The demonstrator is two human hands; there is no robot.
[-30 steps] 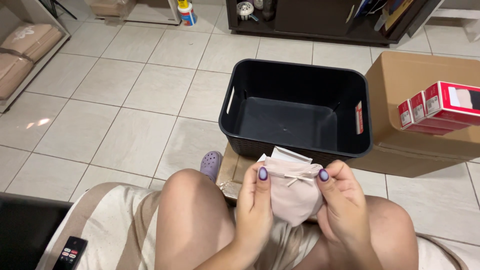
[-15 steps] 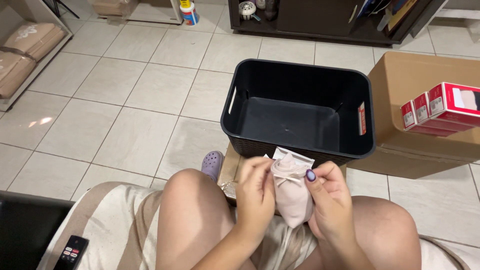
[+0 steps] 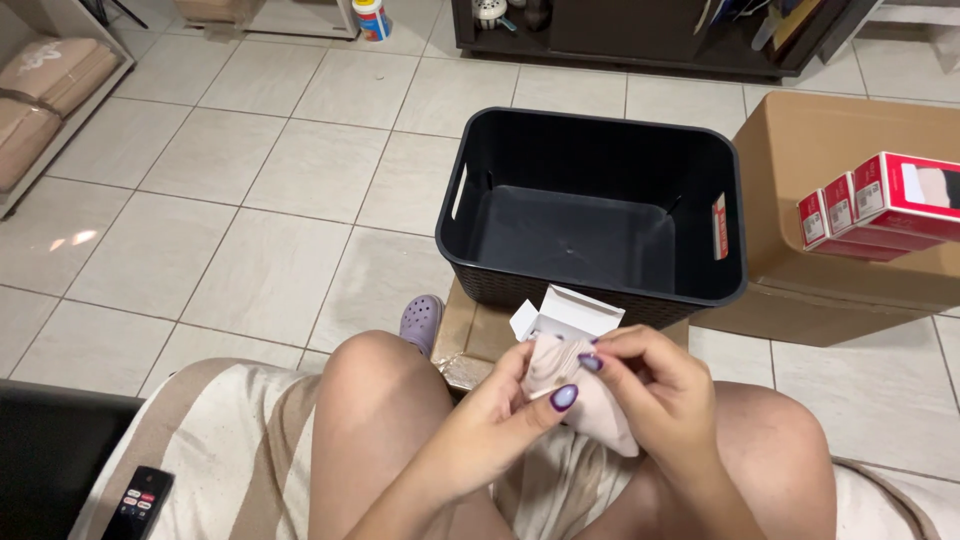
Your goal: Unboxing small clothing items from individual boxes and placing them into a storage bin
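Both hands pinch one pale pink folded cloth piece (image 3: 585, 395) above the knees: the left hand (image 3: 505, 410) grips its near edge, the right hand (image 3: 660, 395) its top. Ahead stand one black plastic bin (image 3: 595, 205), one brown cardboard box (image 3: 800, 180) and three red cartons (image 3: 880, 200).

A home living room: pale tiled floor (image 3: 250, 190), dark media cabinet (image 3: 640, 35), remote control (image 3: 135, 500) on striped upholstery.
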